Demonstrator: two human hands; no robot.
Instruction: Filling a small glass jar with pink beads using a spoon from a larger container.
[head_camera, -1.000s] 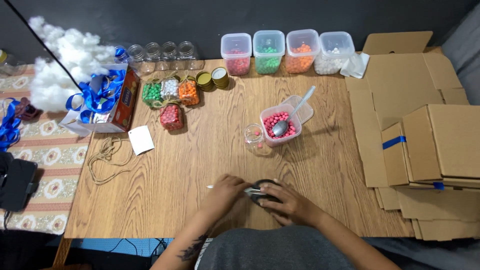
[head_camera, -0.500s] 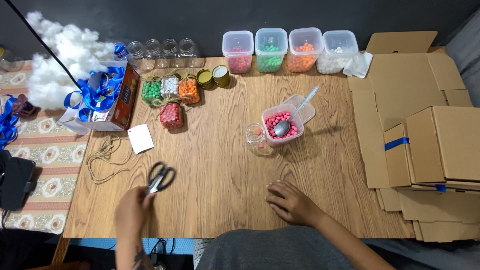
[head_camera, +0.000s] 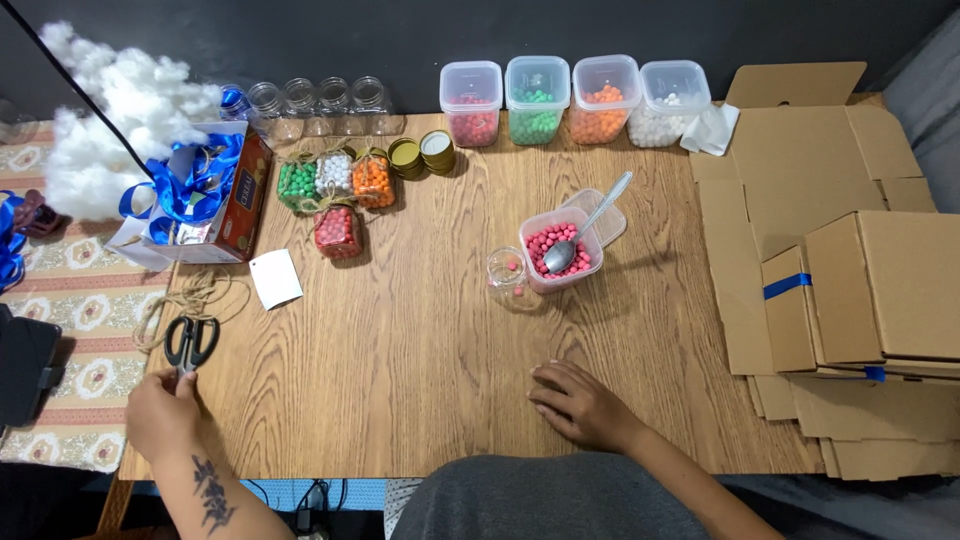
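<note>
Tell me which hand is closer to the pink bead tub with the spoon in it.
Right. The right hand rests flat on the table just below the pink bead tub. The left hand is far off at the table's left edge, its fingers at the scissors.

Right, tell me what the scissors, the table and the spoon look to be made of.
Scissors: black handles, probably plastic; blades hidden under the left hand. Table: wood or wood-look laminate, visible grain, matte. Spoon: shiny grey, likely metal.

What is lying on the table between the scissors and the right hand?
In the head view, nothing: only bare wooden table runs from the scissors, at the left hand, to the right hand.
</note>
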